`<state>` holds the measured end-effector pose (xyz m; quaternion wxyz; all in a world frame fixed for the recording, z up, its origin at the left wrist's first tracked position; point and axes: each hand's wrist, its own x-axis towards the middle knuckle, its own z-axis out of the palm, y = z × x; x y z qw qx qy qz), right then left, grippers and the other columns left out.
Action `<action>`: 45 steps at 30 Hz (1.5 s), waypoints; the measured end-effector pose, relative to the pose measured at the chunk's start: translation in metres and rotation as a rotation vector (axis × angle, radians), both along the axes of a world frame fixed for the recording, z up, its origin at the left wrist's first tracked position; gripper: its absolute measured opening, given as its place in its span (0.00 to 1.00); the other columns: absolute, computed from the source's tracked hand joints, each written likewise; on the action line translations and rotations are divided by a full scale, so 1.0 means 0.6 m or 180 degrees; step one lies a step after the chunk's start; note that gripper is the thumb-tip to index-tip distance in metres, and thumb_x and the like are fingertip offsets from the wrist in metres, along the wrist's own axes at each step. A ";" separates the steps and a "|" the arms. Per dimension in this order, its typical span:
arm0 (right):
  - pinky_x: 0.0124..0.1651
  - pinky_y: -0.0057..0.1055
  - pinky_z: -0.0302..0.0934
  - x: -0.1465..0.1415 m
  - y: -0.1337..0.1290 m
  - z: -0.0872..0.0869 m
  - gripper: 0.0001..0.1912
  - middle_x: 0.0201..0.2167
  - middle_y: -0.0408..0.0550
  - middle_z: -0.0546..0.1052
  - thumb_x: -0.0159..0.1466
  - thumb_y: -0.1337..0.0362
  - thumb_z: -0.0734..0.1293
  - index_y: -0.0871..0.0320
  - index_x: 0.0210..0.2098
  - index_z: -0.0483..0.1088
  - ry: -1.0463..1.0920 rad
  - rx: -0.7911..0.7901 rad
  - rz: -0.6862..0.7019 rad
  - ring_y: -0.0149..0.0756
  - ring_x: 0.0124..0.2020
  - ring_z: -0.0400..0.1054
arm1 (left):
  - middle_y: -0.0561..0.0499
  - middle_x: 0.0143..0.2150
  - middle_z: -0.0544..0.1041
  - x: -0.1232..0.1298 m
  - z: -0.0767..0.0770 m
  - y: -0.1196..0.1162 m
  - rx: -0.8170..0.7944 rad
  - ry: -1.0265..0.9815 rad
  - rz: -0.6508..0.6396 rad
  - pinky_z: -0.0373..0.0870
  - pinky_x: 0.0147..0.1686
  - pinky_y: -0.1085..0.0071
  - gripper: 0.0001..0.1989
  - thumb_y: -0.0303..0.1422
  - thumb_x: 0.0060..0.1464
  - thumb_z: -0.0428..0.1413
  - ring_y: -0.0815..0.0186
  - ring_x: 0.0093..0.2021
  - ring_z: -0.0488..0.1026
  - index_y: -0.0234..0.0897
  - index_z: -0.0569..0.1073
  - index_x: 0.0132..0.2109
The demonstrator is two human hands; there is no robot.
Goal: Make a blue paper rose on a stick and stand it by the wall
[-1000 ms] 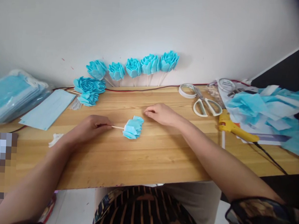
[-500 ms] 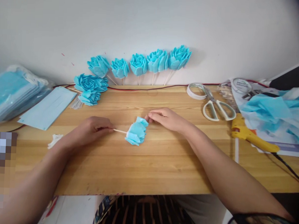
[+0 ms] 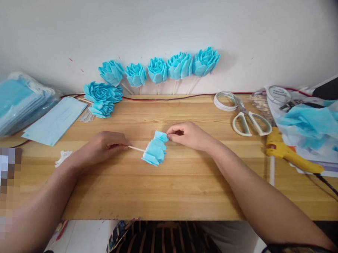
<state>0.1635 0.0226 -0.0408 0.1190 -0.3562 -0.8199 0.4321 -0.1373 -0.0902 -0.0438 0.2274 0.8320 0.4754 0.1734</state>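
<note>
My left hand (image 3: 108, 150) is closed on a thin pale stick (image 3: 136, 148), which runs to the right into a blue flower (image 3: 155, 152) with loose, folded petals. The flower lies sideways low over the wooden table (image 3: 155, 189). At its upper right, my right hand (image 3: 185, 134) pinches the edge of a blue petal (image 3: 161, 135) between thumb and forefinger.
Several blue flowers on sticks (image 3: 157, 70) lean against the wall; others lie at the back left, near flat blue sheets (image 3: 55, 119) and a bagged stack (image 3: 16, 101). To the right are tape (image 3: 225, 101), scissors (image 3: 251, 122), a yellow glue gun (image 3: 293, 152) and blue scraps (image 3: 315, 118).
My right hand's fingertips have closed on the upper petal, and that petal is spread a little further to the right. My left hand has stayed in place.
</note>
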 end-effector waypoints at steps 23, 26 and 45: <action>0.44 0.34 0.69 -0.011 -0.001 -0.008 0.10 0.29 0.42 0.78 0.56 0.55 0.71 0.55 0.29 0.73 0.1786 -0.1342 -0.0895 0.35 0.34 0.73 | 0.46 0.37 0.79 0.002 0.003 -0.001 0.0568 -0.0282 0.0207 0.71 0.37 0.73 0.13 0.36 0.68 0.52 0.66 0.37 0.76 0.37 0.78 0.39; 0.42 0.34 0.70 -0.012 0.001 -0.009 0.11 0.28 0.42 0.77 0.56 0.54 0.71 0.55 0.29 0.71 0.1866 -0.1446 -0.1030 0.35 0.34 0.73 | 0.47 0.37 0.79 0.002 0.003 0.000 0.0675 -0.0288 0.0182 0.71 0.37 0.74 0.12 0.36 0.67 0.53 0.67 0.37 0.76 0.38 0.78 0.39; 0.37 0.37 0.74 -0.018 -0.007 -0.006 0.09 0.25 0.40 0.77 0.58 0.58 0.71 0.55 0.31 0.69 0.2425 -0.2021 -0.1070 0.35 0.28 0.75 | 0.48 0.37 0.78 0.000 0.002 0.002 0.0973 -0.0272 0.0200 0.70 0.37 0.76 0.10 0.34 0.67 0.54 0.69 0.36 0.76 0.37 0.78 0.38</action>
